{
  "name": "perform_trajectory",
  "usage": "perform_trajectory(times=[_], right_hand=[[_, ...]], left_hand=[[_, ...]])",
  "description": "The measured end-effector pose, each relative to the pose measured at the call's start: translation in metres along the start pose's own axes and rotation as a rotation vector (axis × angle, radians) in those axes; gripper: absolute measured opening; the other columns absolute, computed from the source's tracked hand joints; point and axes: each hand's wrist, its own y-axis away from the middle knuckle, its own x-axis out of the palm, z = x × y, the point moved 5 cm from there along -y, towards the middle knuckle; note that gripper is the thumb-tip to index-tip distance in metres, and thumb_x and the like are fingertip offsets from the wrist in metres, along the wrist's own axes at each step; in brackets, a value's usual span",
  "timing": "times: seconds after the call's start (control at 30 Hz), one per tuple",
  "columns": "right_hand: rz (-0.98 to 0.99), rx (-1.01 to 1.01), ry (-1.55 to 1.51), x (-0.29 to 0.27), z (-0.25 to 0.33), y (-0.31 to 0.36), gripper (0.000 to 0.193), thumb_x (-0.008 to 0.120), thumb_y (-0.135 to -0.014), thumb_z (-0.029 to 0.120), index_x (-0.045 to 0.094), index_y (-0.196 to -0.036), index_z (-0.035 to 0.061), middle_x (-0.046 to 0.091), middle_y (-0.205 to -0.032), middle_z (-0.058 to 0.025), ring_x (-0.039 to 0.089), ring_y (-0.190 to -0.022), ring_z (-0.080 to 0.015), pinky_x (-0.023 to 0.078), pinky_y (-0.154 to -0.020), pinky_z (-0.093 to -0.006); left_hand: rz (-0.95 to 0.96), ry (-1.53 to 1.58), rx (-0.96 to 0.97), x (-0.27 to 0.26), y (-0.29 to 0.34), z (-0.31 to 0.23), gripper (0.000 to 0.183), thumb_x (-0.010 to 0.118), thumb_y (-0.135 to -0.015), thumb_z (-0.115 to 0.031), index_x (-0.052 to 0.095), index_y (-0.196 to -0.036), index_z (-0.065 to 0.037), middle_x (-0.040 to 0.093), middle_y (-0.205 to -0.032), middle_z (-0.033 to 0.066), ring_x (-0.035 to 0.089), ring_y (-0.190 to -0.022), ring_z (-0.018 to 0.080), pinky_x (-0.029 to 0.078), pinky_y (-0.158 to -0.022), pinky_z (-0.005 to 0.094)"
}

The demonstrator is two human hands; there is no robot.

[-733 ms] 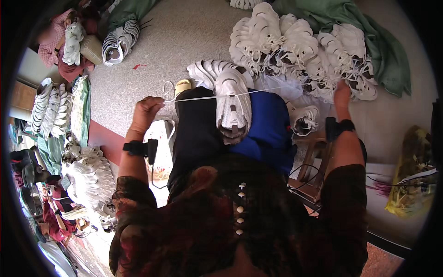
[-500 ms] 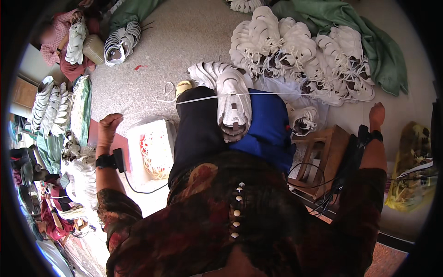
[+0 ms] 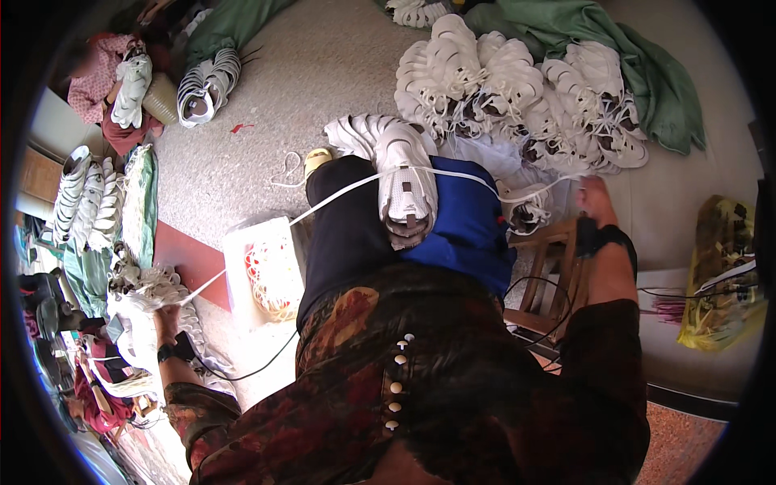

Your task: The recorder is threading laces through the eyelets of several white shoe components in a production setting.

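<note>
A white and grey shoe upper (image 3: pixel 406 212) lies between my knees, at the end of a row of nested uppers (image 3: pixel 356 136). Across its top runs a long white shoelace (image 3: pixel 347 188), which slopes down past a white box to my left hand. My left hand (image 3: pixel 167 322) is closed on the lace at the far left, low beside stacked uppers. At the right, above a wooden stool, my right hand (image 3: pixel 596 202) pinches the lace's other end. The lace curves loosely on the right side of the shoe upper.
Beside my left leg stands a white box (image 3: pixel 234 263) of laces. A large heap of white uppers (image 3: pixel 477 73) lies ahead by a green cloth (image 3: pixel 647 77). The wooden stool (image 3: pixel 541 279) and a yellow bag (image 3: pixel 719 283) are at right. Another person (image 3: pixel 101 81) sits far left.
My left hand has drawn back and down, pulling the lace with it. My right hand has come inward to the left. The straight lace now bends over the upper and sags at right.
</note>
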Motion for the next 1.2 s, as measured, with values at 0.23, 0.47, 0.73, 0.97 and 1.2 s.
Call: perform_trajectory(times=[0.23,0.47,0.73,0.97,1.2], right_hand=[[0.676,-0.022,-0.136,0.245,0.031,0.097,0.011,0.06,-0.08,0.012,0.053,-0.074,0.0047,0.051,-0.066,-0.0011,0.049,-0.057,-0.0118,0.044,-0.055,-0.0272],[0.58,-0.446,0.023,0.319,0.032,0.078,0.009,0.065,-0.074,0.008,0.062,-0.077,-0.0003,0.058,-0.071,-0.0007,0.049,-0.064,-0.0059,0.04,-0.059,-0.0217],[0.557,-0.303,-0.188,0.328,0.031,0.082,0.006,0.063,-0.077,0.002,0.058,-0.073,0.0011,0.054,-0.061,-0.0024,0.046,-0.048,-0.0079,0.037,-0.043,-0.0207],[0.274,-0.978,0.556,0.342,0.044,0.087,0.008,0.06,-0.071,0.001,0.052,-0.068,0.0015,0.057,-0.058,-0.0128,0.057,-0.052,-0.0242,0.046,-0.05,-0.0348],[0.234,-1.029,0.645,0.351,0.056,0.091,0.007,0.059,-0.063,0.006,0.058,-0.067,0.0005,0.058,-0.067,-0.0212,0.059,-0.064,-0.0371,0.047,-0.058,-0.0434]], left_hand=[[0.079,-0.306,-0.214,0.064,0.022,0.024,0.033,0.073,-0.07,-0.027,0.064,-0.067,0.005,0.062,-0.06,0.0105,0.055,-0.046,0.0178,0.045,-0.047,0.0332],[0.525,0.72,-0.255,0.162,0.045,-0.121,0.029,0.055,-0.087,-0.033,0.058,-0.079,-0.005,0.043,-0.053,-0.0057,0.034,-0.038,0.0027,0.026,-0.034,0.0177],[0.745,0.804,0.055,0.199,0.097,-0.307,0.017,0.061,-0.083,-0.019,0.059,-0.082,-0.003,0.052,-0.056,0.0005,0.041,-0.043,0.0071,0.032,-0.041,0.0187],[0.7,0.692,0.014,0.205,0.094,-0.297,0.015,0.058,-0.085,-0.018,0.058,-0.08,-0.004,0.052,-0.055,0.001,0.041,-0.043,0.0071,0.03,-0.04,0.0198],[0.654,0.711,0.225,0.2,0.099,-0.305,0.015,0.06,-0.083,-0.016,0.057,-0.077,-0.002,0.059,-0.061,0.0053,0.054,-0.049,0.0105,0.039,-0.044,0.0197]])
